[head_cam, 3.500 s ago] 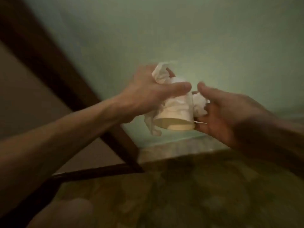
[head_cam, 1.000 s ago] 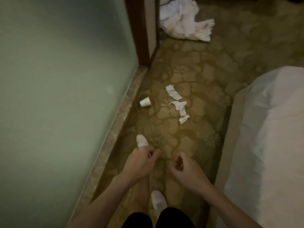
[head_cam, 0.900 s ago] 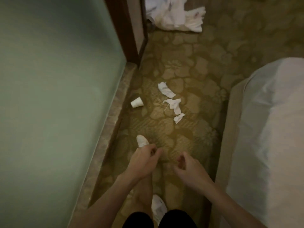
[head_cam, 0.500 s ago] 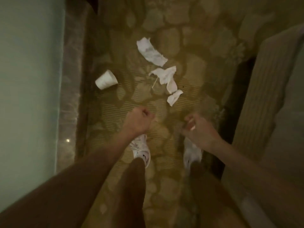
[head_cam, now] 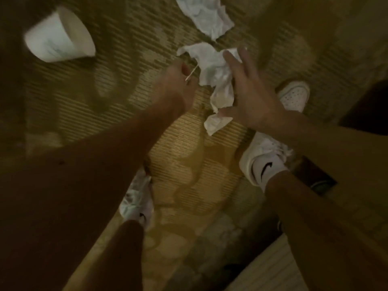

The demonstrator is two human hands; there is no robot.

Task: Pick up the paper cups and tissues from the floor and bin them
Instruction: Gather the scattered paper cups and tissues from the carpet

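A white paper cup [head_cam: 58, 36] lies on its side on the patterned carpet at the upper left. Three crumpled white tissues lie in a row: the far tissue [head_cam: 205, 15] at the top edge, the middle tissue [head_cam: 212, 66] and a small near tissue [head_cam: 216, 122]. My left hand [head_cam: 178, 87] is curled shut just left of the middle tissue, its fingertips at a thin white stick [head_cam: 191, 73]; whether it pinches the stick I cannot tell. Spread open, my right hand [head_cam: 249, 93] hovers over the right side of the middle tissue, its thumb by the small near tissue.
My two white shoes stand on the carpet, the left shoe [head_cam: 136, 202] below my left arm and the right shoe [head_cam: 262, 162] close to the tissues. A pale ribbed bed edge [head_cam: 273, 267] fills the lower right. Another white shoe toe [head_cam: 294, 95] shows behind my right hand.
I have dropped low, so the cup and tissues look much larger. Both hands moved forward to the middle tissue, and my right hand spread open.
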